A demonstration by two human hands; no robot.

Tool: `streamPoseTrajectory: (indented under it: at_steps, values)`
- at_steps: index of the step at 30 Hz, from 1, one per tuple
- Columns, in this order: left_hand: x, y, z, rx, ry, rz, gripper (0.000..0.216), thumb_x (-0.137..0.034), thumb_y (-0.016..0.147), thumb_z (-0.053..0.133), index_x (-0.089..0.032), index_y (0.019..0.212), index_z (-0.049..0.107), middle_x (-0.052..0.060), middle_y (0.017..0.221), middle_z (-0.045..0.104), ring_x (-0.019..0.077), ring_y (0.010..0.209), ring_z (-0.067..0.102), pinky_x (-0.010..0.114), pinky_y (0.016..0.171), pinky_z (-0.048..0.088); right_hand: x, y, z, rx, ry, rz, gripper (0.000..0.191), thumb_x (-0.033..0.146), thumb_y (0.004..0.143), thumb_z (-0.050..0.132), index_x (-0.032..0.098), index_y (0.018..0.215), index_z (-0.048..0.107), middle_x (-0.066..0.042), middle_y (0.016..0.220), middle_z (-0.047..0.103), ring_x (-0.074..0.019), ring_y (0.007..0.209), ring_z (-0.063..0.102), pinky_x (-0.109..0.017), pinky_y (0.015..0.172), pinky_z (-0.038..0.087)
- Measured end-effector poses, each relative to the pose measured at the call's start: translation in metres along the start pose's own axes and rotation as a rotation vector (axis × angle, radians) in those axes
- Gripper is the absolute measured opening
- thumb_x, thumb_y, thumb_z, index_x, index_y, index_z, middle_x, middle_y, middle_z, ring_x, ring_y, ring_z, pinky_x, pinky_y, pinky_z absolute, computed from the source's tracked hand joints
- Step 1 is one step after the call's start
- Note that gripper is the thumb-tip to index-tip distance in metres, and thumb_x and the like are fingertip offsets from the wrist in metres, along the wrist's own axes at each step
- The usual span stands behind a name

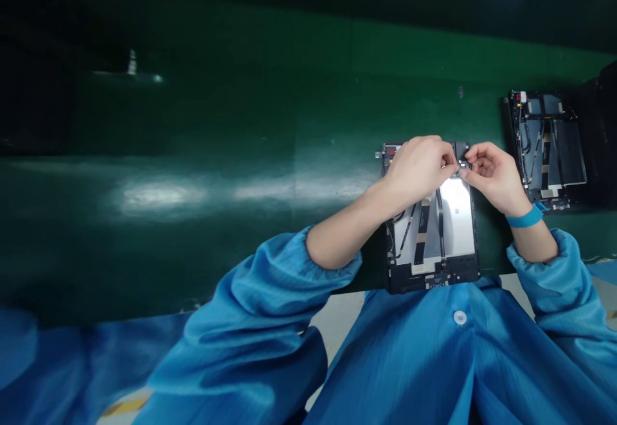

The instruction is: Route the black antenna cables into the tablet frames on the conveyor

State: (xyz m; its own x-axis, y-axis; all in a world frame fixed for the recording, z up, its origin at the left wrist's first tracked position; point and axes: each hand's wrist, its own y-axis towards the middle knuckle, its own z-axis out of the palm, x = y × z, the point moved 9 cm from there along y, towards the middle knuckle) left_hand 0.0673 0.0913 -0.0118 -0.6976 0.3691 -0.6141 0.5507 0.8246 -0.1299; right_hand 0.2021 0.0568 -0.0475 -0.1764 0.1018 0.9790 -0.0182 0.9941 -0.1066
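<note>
An opened tablet [434, 245] lies at the front edge of the table, its silvery battery, black flex cables and small boards exposed. Over its upper part reaches my left hand [421, 164], thumb and forefinger pinched together near the top right corner. What sits in that pinch, if anything, is too small to make out. From the right comes my right hand [496, 174], fingers curled, with thumb and forefinger close to the same corner. A tiny part may be between them, but I cannot tell. The left hand hides much of the tablet's top.
Another opened tablet [552, 148] lies to the right, beside a dark black object [602, 135]. The green table [270, 123] stretches far left. A blue wrist strap [525, 217] circles my right wrist. Blue cloth [96, 361] shows at the lower left.
</note>
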Motion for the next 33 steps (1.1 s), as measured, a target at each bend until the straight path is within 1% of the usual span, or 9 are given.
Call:
streamPoseTrajectory:
  at_steps: [3, 9, 12, 16, 20, 25, 33]
  values:
    - [0.0002, -0.0002, -0.0003, -0.001, 0.000, 0.007, 0.018, -0.016, 0.088, 0.063, -0.017, 0.087, 0.080, 0.007, 0.089, 0.074, 0.0225, 0.084, 0.068, 0.035, 0.080, 0.051, 0.0007, -0.0001, 0.0007, 0.000, 0.004, -0.004, 0.036, 0.031, 0.069, 0.087, 0.023, 0.093, 0.062, 0.003, 0.085, 0.059, -0.0114, 0.072, 0.056, -0.027, 0.066, 0.049]
    - [0.0003, -0.0007, -0.0005, -0.029, 0.003, 0.031, 0.018, -0.017, 0.087, 0.062, -0.016, 0.086, 0.080, 0.008, 0.087, 0.074, 0.0219, 0.081, 0.067, 0.035, 0.076, 0.051, 0.0032, -0.0002, 0.0000, -0.015, -0.019, -0.010, 0.030, 0.029, 0.069, 0.081, 0.023, 0.092, 0.062, 0.003, 0.082, 0.060, -0.0118, 0.072, 0.056, -0.027, 0.065, 0.047]
    - [0.0003, -0.0006, -0.0009, -0.051, 0.001, 0.049, 0.017, -0.018, 0.087, 0.063, -0.017, 0.085, 0.080, 0.007, 0.086, 0.074, 0.0213, 0.080, 0.067, 0.034, 0.075, 0.050, 0.0025, 0.0007, 0.0000, -0.014, -0.019, 0.001, 0.031, 0.029, 0.068, 0.082, 0.023, 0.090, 0.061, 0.003, 0.082, 0.060, -0.0117, 0.071, 0.056, -0.027, 0.065, 0.047]
    - [0.0021, 0.0006, 0.0003, -0.046, -0.006, 0.044, 0.017, -0.018, 0.087, 0.063, -0.017, 0.085, 0.080, 0.008, 0.086, 0.074, 0.0211, 0.079, 0.067, 0.034, 0.076, 0.050, 0.0000, 0.0023, 0.0002, -0.008, 0.004, 0.017, 0.034, 0.031, 0.066, 0.085, 0.023, 0.087, 0.060, 0.005, 0.078, 0.058, -0.0111, 0.069, 0.053, -0.026, 0.062, 0.046]
    - [0.0009, 0.0017, -0.0003, -0.059, 0.002, 0.057, 0.017, -0.018, 0.086, 0.063, -0.017, 0.084, 0.079, 0.007, 0.086, 0.075, 0.0211, 0.080, 0.068, 0.033, 0.075, 0.050, 0.0013, 0.0028, -0.0001, -0.010, -0.006, -0.003, 0.031, 0.029, 0.067, 0.082, 0.022, 0.086, 0.059, 0.005, 0.074, 0.056, -0.0111, 0.066, 0.051, -0.025, 0.059, 0.044]
    - [0.0000, 0.0017, 0.0005, -0.056, -0.004, 0.043, 0.019, -0.018, 0.088, 0.062, -0.016, 0.088, 0.080, 0.009, 0.090, 0.077, 0.0227, 0.084, 0.070, 0.034, 0.076, 0.051, 0.0020, 0.0032, -0.0007, -0.017, -0.010, -0.004, 0.031, 0.029, 0.066, 0.080, 0.022, 0.087, 0.059, 0.005, 0.078, 0.057, -0.0113, 0.067, 0.053, -0.027, 0.062, 0.048]
    - [-0.0033, 0.0024, -0.0011, -0.045, 0.002, 0.035, 0.019, -0.016, 0.088, 0.062, -0.016, 0.090, 0.081, 0.010, 0.095, 0.078, 0.0257, 0.092, 0.073, 0.035, 0.080, 0.053, 0.0033, 0.0002, -0.0031, -0.079, -0.090, -0.058, 0.026, 0.030, 0.070, 0.077, 0.023, 0.085, 0.057, 0.006, 0.074, 0.057, -0.0108, 0.065, 0.051, -0.026, 0.062, 0.044]
